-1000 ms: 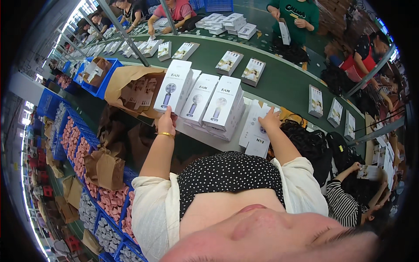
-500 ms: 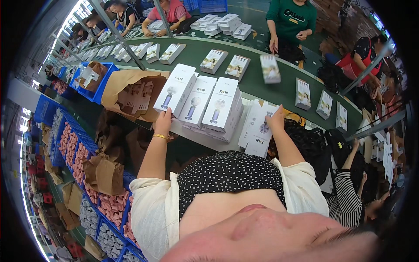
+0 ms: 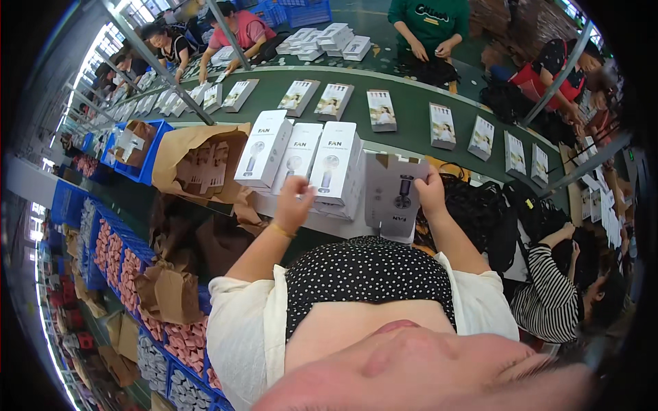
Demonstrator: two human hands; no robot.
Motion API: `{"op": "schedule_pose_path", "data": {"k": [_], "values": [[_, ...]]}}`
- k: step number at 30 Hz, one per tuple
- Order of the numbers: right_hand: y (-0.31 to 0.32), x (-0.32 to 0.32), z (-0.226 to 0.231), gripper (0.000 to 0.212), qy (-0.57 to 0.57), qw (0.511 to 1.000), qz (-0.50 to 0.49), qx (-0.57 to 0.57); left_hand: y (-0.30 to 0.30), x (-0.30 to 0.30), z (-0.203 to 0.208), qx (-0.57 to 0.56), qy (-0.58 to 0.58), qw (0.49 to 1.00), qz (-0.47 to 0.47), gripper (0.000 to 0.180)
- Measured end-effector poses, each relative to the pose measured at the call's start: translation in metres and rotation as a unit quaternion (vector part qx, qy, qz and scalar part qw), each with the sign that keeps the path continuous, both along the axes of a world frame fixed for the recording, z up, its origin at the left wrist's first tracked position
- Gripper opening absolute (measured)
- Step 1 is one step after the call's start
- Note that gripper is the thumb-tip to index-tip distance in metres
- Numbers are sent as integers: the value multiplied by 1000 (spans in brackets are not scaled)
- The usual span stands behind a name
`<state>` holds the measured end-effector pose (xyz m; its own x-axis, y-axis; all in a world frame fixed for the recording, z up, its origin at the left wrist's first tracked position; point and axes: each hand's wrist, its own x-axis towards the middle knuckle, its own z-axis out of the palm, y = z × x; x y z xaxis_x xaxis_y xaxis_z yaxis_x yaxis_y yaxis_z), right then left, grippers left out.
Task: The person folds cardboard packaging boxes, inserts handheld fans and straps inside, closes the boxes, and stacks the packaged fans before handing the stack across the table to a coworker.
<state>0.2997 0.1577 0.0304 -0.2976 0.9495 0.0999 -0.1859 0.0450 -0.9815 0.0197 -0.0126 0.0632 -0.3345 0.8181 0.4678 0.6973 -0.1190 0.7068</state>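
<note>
We look down over a person's chest at their two bare arms reaching forward to a white table (image 3: 329,225) edge. The left hand (image 3: 293,200) is raised at the wrist, fingers curled loosely, its fingertips touching the lower edge of a row of three upright white boxes (image 3: 301,159) that lean side by side; we cannot tell whether it grips one or only steadies it. The right hand (image 3: 432,192) is closed around the right edge of a fourth white box (image 3: 392,193), held turned upside down with its end flaps open, just beside the row. The left wrist wears a gold bangle (image 3: 277,230). Beyond the table, a green conveyor belt (image 3: 411,113) carries flat printed cartons, and an open brown paper bag (image 3: 199,159) sits to the left.
</note>
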Motion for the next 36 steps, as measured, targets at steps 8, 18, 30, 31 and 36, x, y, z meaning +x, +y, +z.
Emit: {"op": "schedule_pose_path", "data": {"k": [8, 18, 30, 31, 36], "values": [[-59, -10, 44, 27, -5, 996, 85, 2, 56, 75, 11, -144, -234, 950, -145, 42], [-73, -3, 58, 37, 33, 996, 56, 67, 75, 97, 9, -20, -361, 900, -245, 49], [-54, -13, 50, 38, 65, 996, -58, -31, 77, 116, 11, 95, -78, 939, -320, 61], [-53, -16, 51, 38, 45, 998, -47, 0, 78, 114, 12, 79, -63, 947, -304, 58], [-43, -13, 63, 38, 100, 992, 79, 0, 71, 93, 17, 22, -18, 968, -251, 49]]}}
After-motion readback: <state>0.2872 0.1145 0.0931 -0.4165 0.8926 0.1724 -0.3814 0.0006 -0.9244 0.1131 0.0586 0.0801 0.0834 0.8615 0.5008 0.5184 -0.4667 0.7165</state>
